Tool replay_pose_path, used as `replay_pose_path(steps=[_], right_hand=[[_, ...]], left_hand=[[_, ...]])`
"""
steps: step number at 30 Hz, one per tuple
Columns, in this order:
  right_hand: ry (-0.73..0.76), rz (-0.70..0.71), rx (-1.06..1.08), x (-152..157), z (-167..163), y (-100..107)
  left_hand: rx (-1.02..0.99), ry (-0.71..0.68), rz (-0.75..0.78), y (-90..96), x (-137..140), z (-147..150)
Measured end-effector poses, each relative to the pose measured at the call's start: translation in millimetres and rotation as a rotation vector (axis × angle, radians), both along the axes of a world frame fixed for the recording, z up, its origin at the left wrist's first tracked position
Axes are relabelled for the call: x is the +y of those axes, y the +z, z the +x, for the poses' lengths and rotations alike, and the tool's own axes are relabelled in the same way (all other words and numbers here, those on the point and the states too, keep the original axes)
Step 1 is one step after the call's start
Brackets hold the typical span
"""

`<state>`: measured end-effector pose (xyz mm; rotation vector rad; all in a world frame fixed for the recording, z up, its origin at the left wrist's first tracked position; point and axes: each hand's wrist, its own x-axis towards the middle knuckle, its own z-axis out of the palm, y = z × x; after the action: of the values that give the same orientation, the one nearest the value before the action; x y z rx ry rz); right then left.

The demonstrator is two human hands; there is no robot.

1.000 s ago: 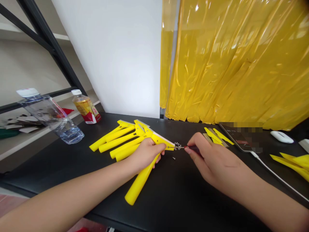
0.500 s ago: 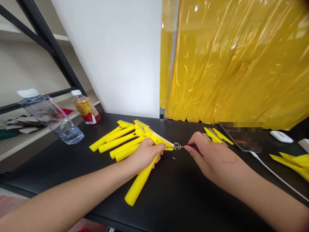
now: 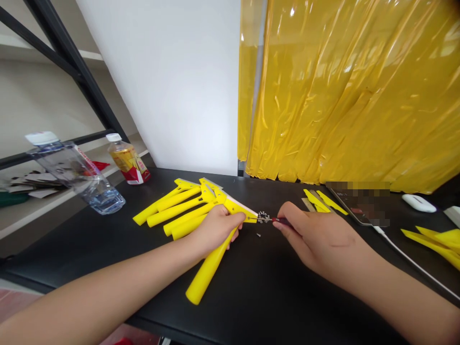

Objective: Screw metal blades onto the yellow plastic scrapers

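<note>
Scraper [image 3: 209, 275] gripped, left hand [image 3: 222, 223] | screwdriver [image 3: 275, 219] (red-handled) pinched, right hand [image 3: 309, 232] | 1 screw [image 3: 258, 235] lying apart

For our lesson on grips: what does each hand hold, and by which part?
Left hand: yellow scraper, where handle meets head. Right hand: screwdriver, by its handle.

Bright, even, diffuse light; hard white glints streak the yellow plastic sheeting [image 3: 345, 100]. Black surface [image 3: 273, 302] reads dark, shadows soft. Wide-angle stretch leans the clear bottle [image 3: 77, 167] at left. Pixelated blocks mask part of phone [image 3: 354, 203]; top right corner darkens.
</note>
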<state>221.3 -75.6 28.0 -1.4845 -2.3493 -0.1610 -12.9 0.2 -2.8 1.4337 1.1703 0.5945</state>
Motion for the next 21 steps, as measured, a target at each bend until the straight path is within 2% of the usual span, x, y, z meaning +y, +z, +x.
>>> replay_pose_path(steps=[3,6,10,13,17,21], right_hand=[[0.015,0.027,0.026,0,-1,0],[0.001,-0.013,0.111,-1,-2,1],[-0.065,-0.067,0.398,2,2,3],[-0.086,0.014,0.545,7,7,3],[-0.035,0.151,0.526,14,12,-5],[0.085,0.215,0.373,24,10,-22]], left_hand=[[-0.001,0.004,-0.005,-0.8,0,0],[-0.014,0.006,-0.012,-0.7,0,0],[-0.115,-0.004,-0.053,1.4,1,1],[-0.252,-0.016,-0.147,2.7,1,1],[-0.394,0.035,-0.256,6.0,0,0],[-0.510,0.094,-0.285,12.1,-2,0]])
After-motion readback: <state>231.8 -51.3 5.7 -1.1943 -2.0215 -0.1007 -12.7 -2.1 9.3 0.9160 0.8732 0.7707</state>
